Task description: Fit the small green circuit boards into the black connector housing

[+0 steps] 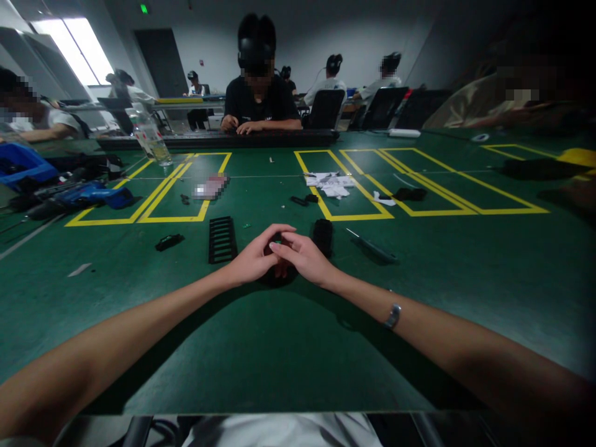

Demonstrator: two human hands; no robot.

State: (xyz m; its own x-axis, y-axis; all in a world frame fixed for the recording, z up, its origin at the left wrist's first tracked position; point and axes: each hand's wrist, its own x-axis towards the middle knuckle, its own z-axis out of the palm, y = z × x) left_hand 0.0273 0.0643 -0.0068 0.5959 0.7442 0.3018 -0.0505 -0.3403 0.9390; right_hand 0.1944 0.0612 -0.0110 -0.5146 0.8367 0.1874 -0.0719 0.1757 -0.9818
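My left hand (255, 256) and my right hand (307, 253) meet above the green table, fingers curled toward each other. Between them sits something small with a glint of green, mostly covered by the fingers, so its kind cannot be made out. Just left of my left hand lies a black slotted plastic tray (222, 240). Close behind my right hand is a dark block-like part (323, 237). Further right rests a screwdriver (375, 249) with a thin metal shaft and a dark handle. On the far left is a small black part (169, 242).
Yellow tape rectangles mark the green tabletop (279, 347). Beyond the hands lie crumpled white paper (330, 184) and small black pieces (305, 199). Blue-and-black tools (102, 195) and a clear bottle (156, 139) stand left. A person (261, 102) works opposite, behind a long black bar (218, 138).
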